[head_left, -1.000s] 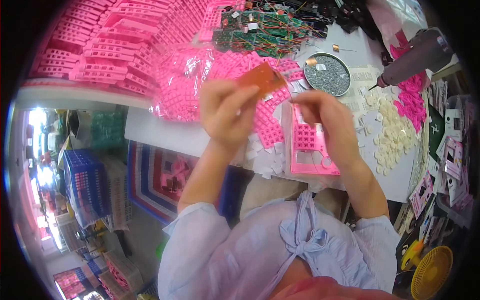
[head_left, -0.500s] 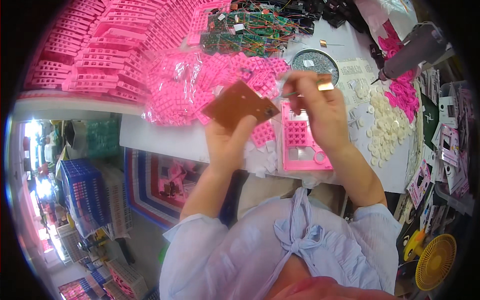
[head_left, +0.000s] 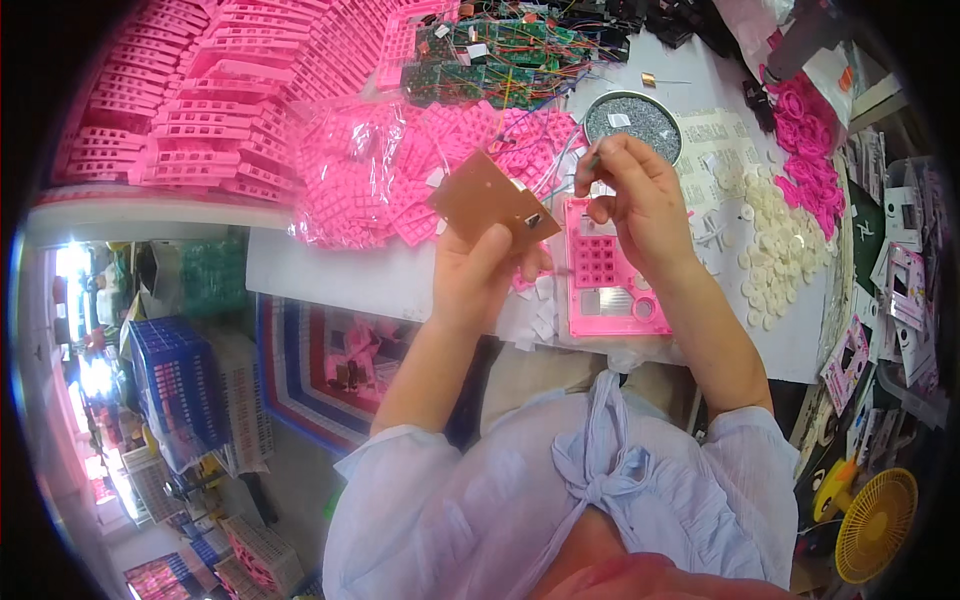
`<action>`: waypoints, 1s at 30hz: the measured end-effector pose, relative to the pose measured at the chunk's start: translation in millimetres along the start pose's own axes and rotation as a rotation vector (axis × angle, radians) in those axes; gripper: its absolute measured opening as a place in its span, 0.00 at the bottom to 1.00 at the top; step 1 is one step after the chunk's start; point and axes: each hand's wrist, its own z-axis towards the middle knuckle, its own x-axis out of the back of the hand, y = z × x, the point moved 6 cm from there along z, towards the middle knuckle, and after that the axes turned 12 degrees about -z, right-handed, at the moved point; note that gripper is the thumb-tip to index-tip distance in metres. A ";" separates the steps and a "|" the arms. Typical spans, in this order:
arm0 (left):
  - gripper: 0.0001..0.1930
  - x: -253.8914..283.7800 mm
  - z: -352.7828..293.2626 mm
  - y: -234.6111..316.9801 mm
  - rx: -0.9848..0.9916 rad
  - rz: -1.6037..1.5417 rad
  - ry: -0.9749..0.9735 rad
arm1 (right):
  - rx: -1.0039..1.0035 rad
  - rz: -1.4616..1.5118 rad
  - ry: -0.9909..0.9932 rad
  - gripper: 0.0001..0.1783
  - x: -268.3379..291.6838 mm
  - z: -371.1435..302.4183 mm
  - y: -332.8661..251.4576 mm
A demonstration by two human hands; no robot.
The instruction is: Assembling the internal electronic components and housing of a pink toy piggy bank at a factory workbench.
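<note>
My left hand [head_left: 468, 275] grips a brown circuit board [head_left: 490, 205] by its lower edge, thumb on the plain face, tilted above the table. Thin pale wires [head_left: 548, 182] show beyond the board's right side, close to my right hand [head_left: 640, 195]. That hand is raised with its thumb and fingers closed together; a small greyish thing shows at the fingertips, too small to name. Below it lies a pink plastic housing [head_left: 655, 318] with a grid of square holes and a round opening.
Behind are pink keypad pieces [head_left: 350, 170], green circuit boards with wires [head_left: 480, 75] and a round tin of small metal parts [head_left: 640, 118]. White discs [head_left: 775, 265] and magenta pieces [head_left: 805, 135] lie right. Pink housings [head_left: 215, 110] are stacked left; an electric screwdriver [head_left: 805, 40] hangs upper right.
The small gold-coloured piece beside my right hand no longer shows there. My left hand and board have shifted slightly right. The hanging screwdriver has swung up and away.
</note>
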 end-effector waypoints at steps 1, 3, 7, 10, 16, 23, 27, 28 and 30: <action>0.15 1.2 0.1 -0.1 -0.005 0.001 0.000 | 0.146 -0.050 0.005 0.11 0.5 -4.0 -10.0; 0.15 3.5 -0.6 2.2 0.004 0.028 0.024 | 0.435 -0.149 0.013 0.11 3.5 -20.0 -31.8; 0.15 5.3 -1.4 0.5 0.033 0.059 -0.010 | 0.962 -0.770 -0.026 0.12 -3.5 -23.5 -82.7; 0.14 5.0 -0.3 0.4 0.035 0.021 -0.001 | 0.562 -0.592 -0.131 0.10 2.4 1.8 -68.7; 0.11 11.2 -3.8 10.8 -0.095 0.184 0.175 | 1.091 -1.005 0.128 0.07 -17.9 -53.8 -81.1; 0.13 -6.3 -7.3 8.8 -0.138 0.164 0.079 | 0.592 -0.676 0.249 0.07 8.0 -48.2 -51.8; 0.17 -20.7 -1.7 6.0 -0.162 0.222 -0.041 | -0.033 -0.460 -0.088 0.14 7.7 -4.0 -27.7; 0.18 -25.5 1.4 5.7 -0.178 0.221 -0.047 | -0.114 -0.450 -0.180 0.16 0.7 2.9 -12.9; 0.18 -22.4 3.4 4.9 -0.077 0.209 -0.164 | -0.176 -0.365 -0.287 0.17 -14.2 3.9 7.5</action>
